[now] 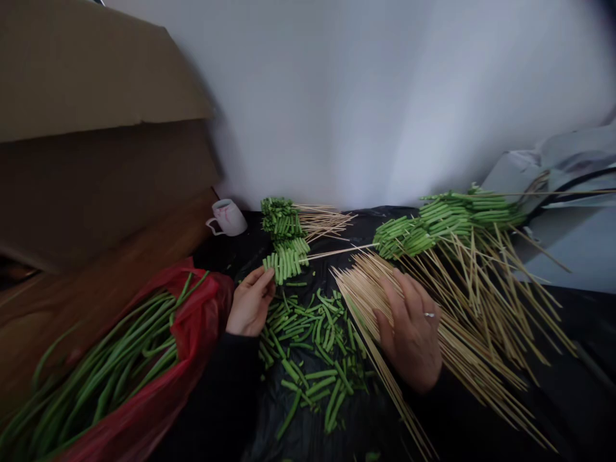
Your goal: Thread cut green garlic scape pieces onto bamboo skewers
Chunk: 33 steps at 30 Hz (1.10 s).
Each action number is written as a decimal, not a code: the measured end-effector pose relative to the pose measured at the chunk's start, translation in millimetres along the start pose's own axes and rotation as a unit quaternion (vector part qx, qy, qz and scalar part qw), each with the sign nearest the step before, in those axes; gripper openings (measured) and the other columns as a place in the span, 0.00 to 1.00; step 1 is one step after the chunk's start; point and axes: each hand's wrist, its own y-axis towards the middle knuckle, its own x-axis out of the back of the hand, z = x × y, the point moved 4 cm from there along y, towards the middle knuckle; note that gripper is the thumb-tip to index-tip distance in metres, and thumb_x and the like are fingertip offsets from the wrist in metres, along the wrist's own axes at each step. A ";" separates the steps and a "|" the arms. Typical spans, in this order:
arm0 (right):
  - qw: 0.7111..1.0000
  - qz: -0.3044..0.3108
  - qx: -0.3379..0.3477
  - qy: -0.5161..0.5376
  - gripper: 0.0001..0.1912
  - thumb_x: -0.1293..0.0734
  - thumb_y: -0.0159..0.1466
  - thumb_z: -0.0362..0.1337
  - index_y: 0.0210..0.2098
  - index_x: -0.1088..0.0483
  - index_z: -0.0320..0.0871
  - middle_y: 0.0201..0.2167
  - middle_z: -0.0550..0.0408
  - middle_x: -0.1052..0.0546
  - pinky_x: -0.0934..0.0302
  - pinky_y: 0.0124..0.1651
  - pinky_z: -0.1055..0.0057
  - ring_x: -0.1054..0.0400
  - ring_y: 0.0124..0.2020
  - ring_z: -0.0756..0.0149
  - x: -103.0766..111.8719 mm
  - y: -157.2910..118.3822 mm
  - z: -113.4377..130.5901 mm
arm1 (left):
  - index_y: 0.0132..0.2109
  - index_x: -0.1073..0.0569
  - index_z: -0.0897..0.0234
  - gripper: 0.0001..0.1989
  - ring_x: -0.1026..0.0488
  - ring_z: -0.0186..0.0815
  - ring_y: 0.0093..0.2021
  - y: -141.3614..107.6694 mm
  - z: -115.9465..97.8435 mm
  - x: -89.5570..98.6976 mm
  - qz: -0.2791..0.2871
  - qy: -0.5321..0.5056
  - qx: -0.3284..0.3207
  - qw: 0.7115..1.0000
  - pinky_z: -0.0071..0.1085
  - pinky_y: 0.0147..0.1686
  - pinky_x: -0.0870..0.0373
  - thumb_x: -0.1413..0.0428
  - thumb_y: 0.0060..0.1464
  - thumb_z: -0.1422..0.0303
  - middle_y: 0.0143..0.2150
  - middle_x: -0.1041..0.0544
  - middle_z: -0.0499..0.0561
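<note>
My left hand (253,300) is closed in a pinch at the left end of a skewer of cut green beans (285,264). The bare stick of that skewer points right, towards the larger pile. Stretched over a bundle of bamboo skewers (370,285), my right hand (409,327) has its fingers apart and a ring on one of them. Below and between both hands lie loose cut bean pieces (320,346). Filled bean skewers (282,218) are stacked just beyond my left hand. A bigger stack of filled skewers (445,221) lies beyond my right hand, sticks pointing towards me.
A red plastic bag (192,346) with long whole beans (120,366) is at the left. Behind it stand a white mug (229,218) and a large cardboard box (106,70). Black sheeting (289,436) covers the work surface. A pale wall (337,102) rises behind.
</note>
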 end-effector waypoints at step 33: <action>0.979 0.194 -0.010 0.069 0.11 0.40 0.64 0.32 0.32 0.26 0.42 0.31 0.52 0.23 0.44 0.43 0.66 0.34 0.36 0.63 -12.4 16.1 -60.5 | 0.38 0.19 0.59 0.08 0.26 0.42 0.43 -29.3 12.3 -14.2 0.143 0.414 -0.366 0.821 0.35 0.49 0.35 0.41 0.52 0.65 0.39 0.20 0.53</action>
